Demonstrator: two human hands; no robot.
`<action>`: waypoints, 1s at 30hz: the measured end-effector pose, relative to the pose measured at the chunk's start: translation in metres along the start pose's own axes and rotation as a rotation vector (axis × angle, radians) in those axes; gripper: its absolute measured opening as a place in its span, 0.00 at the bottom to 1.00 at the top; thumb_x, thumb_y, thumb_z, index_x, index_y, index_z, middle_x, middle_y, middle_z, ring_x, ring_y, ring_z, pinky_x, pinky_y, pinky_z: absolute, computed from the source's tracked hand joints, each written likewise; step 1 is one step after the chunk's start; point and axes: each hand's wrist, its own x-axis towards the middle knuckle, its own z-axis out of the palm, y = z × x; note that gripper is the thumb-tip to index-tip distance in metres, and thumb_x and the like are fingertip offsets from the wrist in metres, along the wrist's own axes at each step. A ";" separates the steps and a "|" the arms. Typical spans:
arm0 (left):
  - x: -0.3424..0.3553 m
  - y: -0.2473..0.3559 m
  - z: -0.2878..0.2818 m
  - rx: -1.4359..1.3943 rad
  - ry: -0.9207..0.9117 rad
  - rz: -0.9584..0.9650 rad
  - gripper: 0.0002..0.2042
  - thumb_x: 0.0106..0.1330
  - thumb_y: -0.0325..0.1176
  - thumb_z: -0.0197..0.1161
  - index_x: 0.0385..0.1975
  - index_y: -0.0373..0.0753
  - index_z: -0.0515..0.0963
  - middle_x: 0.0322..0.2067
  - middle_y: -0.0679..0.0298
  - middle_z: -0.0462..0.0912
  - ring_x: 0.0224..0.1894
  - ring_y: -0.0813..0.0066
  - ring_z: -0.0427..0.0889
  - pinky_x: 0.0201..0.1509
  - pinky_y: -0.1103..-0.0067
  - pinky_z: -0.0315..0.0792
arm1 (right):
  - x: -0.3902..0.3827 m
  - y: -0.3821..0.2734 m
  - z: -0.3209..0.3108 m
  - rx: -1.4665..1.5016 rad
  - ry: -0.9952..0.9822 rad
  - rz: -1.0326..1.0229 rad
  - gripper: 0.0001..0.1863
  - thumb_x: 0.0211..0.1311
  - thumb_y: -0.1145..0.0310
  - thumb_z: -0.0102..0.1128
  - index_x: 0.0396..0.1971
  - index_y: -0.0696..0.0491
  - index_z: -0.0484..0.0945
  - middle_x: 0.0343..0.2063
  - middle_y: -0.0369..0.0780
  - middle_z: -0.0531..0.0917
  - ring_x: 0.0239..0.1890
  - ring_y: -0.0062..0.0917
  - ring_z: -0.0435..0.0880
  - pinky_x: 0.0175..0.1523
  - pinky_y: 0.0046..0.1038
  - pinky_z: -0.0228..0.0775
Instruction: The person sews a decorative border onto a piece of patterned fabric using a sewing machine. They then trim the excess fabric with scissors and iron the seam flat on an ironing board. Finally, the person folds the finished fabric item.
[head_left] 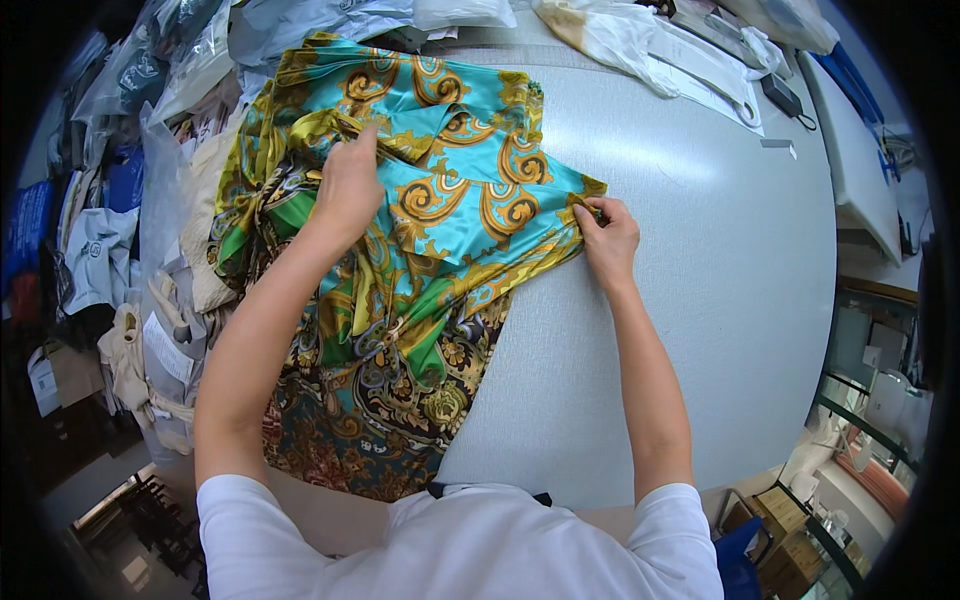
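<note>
A shiny patterned fabric, turquoise with gold scrolls and green and dark ornate parts, lies in folds over the left half of the table. My left hand is closed on a gathered yellow-gold fold near its upper middle; the fingertips are partly hidden behind the hand. At the fabric's right corner, my right hand pinches the edge between thumb and fingers. Between the two hands the turquoise part spreads fairly flat. The dark ornate part hangs down toward my body at the table's front edge.
The pale grey table extends to the right of the fabric. Clear plastic bags, a pair of scissors and a small black object lie along the far edge. Bagged garments and cream cloth crowd the left.
</note>
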 end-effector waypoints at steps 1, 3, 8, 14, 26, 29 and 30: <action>-0.001 -0.002 0.000 -0.012 -0.062 -0.098 0.23 0.57 0.16 0.63 0.55 0.33 0.77 0.43 0.42 0.81 0.46 0.44 0.80 0.52 0.60 0.75 | 0.000 0.000 0.001 0.001 0.004 -0.023 0.12 0.56 0.66 0.74 0.35 0.57 0.86 0.33 0.40 0.85 0.30 0.26 0.81 0.38 0.28 0.74; 0.001 -0.010 0.008 -0.172 -0.190 -0.089 0.19 0.58 0.19 0.65 0.52 0.33 0.78 0.37 0.45 0.83 0.42 0.45 0.82 0.48 0.60 0.75 | 0.001 0.005 0.003 0.019 0.013 -0.018 0.11 0.55 0.66 0.74 0.35 0.57 0.86 0.33 0.40 0.85 0.30 0.26 0.81 0.38 0.27 0.74; -0.005 0.015 0.001 -0.443 -0.330 -0.076 0.10 0.57 0.20 0.62 0.39 0.30 0.76 0.36 0.44 0.84 0.44 0.41 0.82 0.48 0.59 0.74 | 0.001 0.006 0.003 0.015 0.019 -0.003 0.11 0.55 0.66 0.74 0.35 0.57 0.87 0.32 0.40 0.85 0.29 0.25 0.81 0.38 0.27 0.75; 0.014 0.012 -0.008 -0.056 -0.363 -0.067 0.09 0.54 0.17 0.59 0.35 0.29 0.80 0.42 0.40 0.83 0.49 0.40 0.80 0.52 0.59 0.74 | 0.001 0.000 0.003 0.036 0.018 -0.011 0.10 0.55 0.67 0.74 0.35 0.56 0.87 0.31 0.39 0.85 0.28 0.25 0.81 0.37 0.27 0.74; 0.039 -0.021 0.014 0.124 0.114 0.576 0.13 0.59 0.19 0.58 0.44 0.27 0.80 0.61 0.51 0.75 0.65 0.51 0.72 0.69 0.65 0.67 | 0.002 0.003 0.004 0.055 -0.004 0.024 0.10 0.57 0.67 0.73 0.35 0.57 0.87 0.31 0.39 0.85 0.29 0.24 0.81 0.38 0.27 0.74; 0.044 -0.020 -0.010 -0.178 0.321 0.482 0.11 0.57 0.18 0.61 0.40 0.29 0.80 0.43 0.53 0.82 0.46 0.55 0.83 0.53 0.69 0.76 | 0.003 0.006 0.004 0.098 0.002 0.030 0.09 0.58 0.68 0.72 0.35 0.57 0.86 0.31 0.39 0.86 0.30 0.22 0.81 0.38 0.26 0.74; 0.043 -0.023 -0.022 -0.280 0.324 0.362 0.09 0.58 0.19 0.64 0.39 0.30 0.80 0.40 0.56 0.83 0.41 0.61 0.83 0.49 0.73 0.76 | 0.003 0.004 0.005 0.145 0.008 0.045 0.09 0.59 0.69 0.72 0.35 0.58 0.86 0.32 0.38 0.86 0.30 0.21 0.81 0.38 0.25 0.74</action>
